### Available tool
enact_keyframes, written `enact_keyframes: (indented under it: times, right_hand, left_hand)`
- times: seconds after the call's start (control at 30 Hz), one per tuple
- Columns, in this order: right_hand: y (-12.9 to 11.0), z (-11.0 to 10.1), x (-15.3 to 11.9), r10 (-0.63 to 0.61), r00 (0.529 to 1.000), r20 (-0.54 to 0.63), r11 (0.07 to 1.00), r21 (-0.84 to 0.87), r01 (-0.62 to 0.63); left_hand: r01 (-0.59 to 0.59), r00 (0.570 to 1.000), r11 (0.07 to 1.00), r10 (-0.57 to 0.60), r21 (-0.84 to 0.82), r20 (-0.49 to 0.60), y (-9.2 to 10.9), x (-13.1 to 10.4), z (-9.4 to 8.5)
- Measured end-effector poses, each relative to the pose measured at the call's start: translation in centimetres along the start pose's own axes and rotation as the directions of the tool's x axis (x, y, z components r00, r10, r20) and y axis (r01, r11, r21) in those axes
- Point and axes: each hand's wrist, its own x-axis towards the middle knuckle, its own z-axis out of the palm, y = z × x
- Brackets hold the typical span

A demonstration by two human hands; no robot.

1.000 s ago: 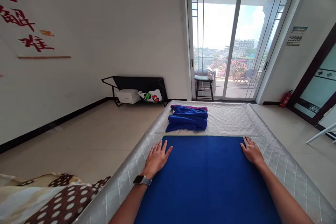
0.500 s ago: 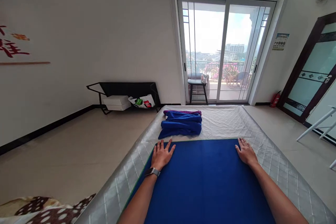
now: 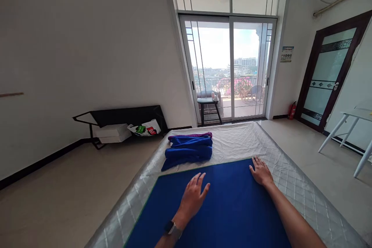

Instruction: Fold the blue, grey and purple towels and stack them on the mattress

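Note:
A dark blue cloth [image 3: 229,209] with a green edge lies spread flat on a silver quilted bed surface [image 3: 238,139]. My left hand [image 3: 193,195], with a watch at the wrist, is over the cloth's left-middle part, fingers apart and holding nothing; whether it touches the cloth I cannot tell. At the cloth's far right corner rests my right hand [image 3: 261,171], palm down with its fingers spread. Beyond the far left edge of the cloth sits a pile of folded blue cloths [image 3: 188,151], with a purple one at its back.
A black rack [image 3: 124,116] holding white boxes [image 3: 113,133] and a bag [image 3: 145,128] stands by the left wall. Behind the bed are a stool [image 3: 208,101] and sliding glass doors [image 3: 231,66]. At right are a white table [image 3: 359,113] and a fire extinguisher [image 3: 291,111].
My left hand has left the cloth's far left corner and moved right and nearer to me. My right hand stays at the far right corner. The view has tilted up and turned right.

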Motion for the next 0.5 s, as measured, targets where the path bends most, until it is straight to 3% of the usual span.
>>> enact_keyframes:
  times: [0.03,0.07,0.13,0.17,0.2,0.23,0.3,0.4,0.5]
  right_hand:
    - [0.0,0.0,0.0,0.002,1.0,0.002,1.0,0.003,-0.002]
    - [0.0,0.0,0.0,0.004,1.0,0.002,1.0,0.006,-0.004]
    - [0.1,0.0,0.1,0.007,1.0,0.0,1.0,0.013,-0.007]
    - [0.1,0.1,0.1,0.007,1.0,-0.002,1.0,0.015,-0.007]
    - [0.2,0.1,0.2,0.006,1.0,-0.004,1.0,0.018,-0.006]
    - [0.2,0.2,0.2,0.006,1.0,-0.005,1.0,0.019,-0.006]
    - [0.4,0.4,0.4,0.005,1.0,-0.007,1.0,0.023,-0.005]
    - [0.5,0.7,0.7,0.001,1.0,-0.018,1.0,0.03,0.0]
    - [0.6,1.1,1.0,0.01,1.0,-0.017,0.998,0.058,-0.009]
  left_hand:
    - [-0.177,0.983,0.981,0.181,-0.084,0.042,3.6,-0.9,0.2]
    - [-0.359,0.926,0.922,0.371,-0.148,0.065,7.2,-2.0,0.5]
    - [-0.671,0.721,0.712,0.692,-0.207,0.044,13.4,-4.0,1.8]
    - [-0.77,0.621,0.61,0.784,-0.187,0.004,16.0,-4.8,2.7]
    - [-0.828,0.555,0.546,0.83,-0.128,-0.055,18.1,-5.6,3.9]
    - [-0.856,0.517,0.514,0.848,-0.059,-0.115,20.0,-6.2,5.2]
    - [-0.843,0.512,0.535,0.831,0.061,-0.215,22.8,-6.9,7.9]
    - [-0.769,0.576,0.623,0.773,0.142,-0.267,25.7,-7.1,11.2]
    - [-0.756,0.609,0.643,0.759,0.123,-0.229,27.8,-6.7,12.5]
